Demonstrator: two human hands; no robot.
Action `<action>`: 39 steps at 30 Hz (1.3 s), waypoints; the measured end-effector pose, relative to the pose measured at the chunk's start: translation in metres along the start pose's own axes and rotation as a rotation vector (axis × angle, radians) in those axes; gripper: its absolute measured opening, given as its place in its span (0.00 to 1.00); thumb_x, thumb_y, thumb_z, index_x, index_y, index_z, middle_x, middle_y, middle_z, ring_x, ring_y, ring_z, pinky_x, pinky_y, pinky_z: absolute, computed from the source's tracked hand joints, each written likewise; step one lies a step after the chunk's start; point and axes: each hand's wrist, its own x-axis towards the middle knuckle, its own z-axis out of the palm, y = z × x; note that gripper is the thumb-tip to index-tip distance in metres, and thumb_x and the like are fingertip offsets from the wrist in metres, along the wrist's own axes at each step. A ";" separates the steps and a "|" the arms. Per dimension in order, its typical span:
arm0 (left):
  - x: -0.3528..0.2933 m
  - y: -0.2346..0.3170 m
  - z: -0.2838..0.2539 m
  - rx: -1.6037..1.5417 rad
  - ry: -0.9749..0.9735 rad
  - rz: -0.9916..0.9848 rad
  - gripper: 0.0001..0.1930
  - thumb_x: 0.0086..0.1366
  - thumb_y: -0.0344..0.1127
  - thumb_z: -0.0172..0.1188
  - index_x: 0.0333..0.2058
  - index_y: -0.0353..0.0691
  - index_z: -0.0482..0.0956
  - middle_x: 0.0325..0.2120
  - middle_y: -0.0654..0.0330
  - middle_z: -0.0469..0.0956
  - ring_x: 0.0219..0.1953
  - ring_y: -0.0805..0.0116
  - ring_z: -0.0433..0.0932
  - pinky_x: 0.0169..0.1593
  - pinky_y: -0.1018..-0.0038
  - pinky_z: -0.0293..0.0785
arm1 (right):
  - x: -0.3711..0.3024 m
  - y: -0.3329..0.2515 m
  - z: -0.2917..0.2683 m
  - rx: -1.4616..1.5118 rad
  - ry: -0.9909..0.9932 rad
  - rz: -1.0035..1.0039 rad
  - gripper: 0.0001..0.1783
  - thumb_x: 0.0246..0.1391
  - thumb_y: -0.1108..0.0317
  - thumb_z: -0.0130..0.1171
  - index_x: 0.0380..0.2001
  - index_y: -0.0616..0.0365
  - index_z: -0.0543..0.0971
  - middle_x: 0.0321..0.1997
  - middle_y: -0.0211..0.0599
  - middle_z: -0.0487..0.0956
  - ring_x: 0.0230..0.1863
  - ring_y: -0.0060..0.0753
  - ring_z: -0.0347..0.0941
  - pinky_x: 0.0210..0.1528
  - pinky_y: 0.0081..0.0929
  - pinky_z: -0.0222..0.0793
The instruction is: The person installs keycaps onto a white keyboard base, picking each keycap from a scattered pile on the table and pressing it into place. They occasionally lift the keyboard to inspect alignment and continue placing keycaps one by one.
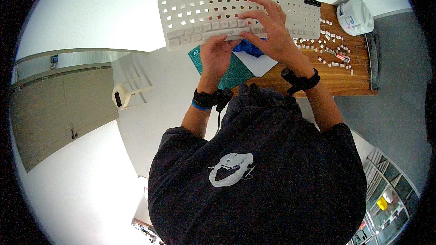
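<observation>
A smooth finish is seen on the long white plastic keyboard (227, 22), a matt one on the dark green gridded mat (234, 72), wood grain on the brown rectangular worktop (336, 86).

Toward twelve o'clock, the white keyboard (233, 24) conceals most fingers of the left hand (215, 55) and part of the green cutting mat (234, 72), while the right hand (276, 34) covers some of its openings; whether the raised fingertips touch it cannot be told. The blue material (249, 49) at one o'clock is partly covered, its full shape unclear. Any markings on the loose keycaps (327, 37) at two o'clock are too small to read. At four o'clock, a yellow object (383, 204) is too blurred to identify. The lower edge crops the dark shirt (290, 177) at six.
</observation>
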 end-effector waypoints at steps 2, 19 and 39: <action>0.000 -0.001 0.000 -0.021 0.032 0.012 0.20 0.66 0.27 0.51 0.57 0.31 0.70 0.54 0.47 0.76 0.56 0.51 0.77 0.60 0.52 0.75 | 0.001 -0.005 -0.001 -0.060 -0.009 -0.018 0.24 0.50 0.60 0.71 0.52 0.36 0.81 0.71 0.39 0.64 0.72 0.47 0.55 0.71 0.50 0.47; -0.002 -0.008 -0.013 0.094 0.137 0.041 0.19 0.65 0.24 0.53 0.55 0.33 0.71 0.48 0.51 0.78 0.48 0.58 0.80 0.51 0.62 0.81 | 0.006 -0.018 0.011 -0.026 -0.082 0.016 0.27 0.53 0.60 0.67 0.57 0.25 0.79 0.75 0.44 0.54 0.75 0.53 0.46 0.73 0.54 0.40; -0.004 -0.013 -0.002 0.185 0.194 0.028 0.22 0.65 0.23 0.54 0.58 0.34 0.68 0.47 0.53 0.79 0.45 0.60 0.81 0.49 0.65 0.80 | 0.001 -0.016 0.022 0.107 -0.061 0.068 0.27 0.55 0.66 0.64 0.57 0.29 0.77 0.76 0.50 0.49 0.75 0.61 0.44 0.73 0.55 0.43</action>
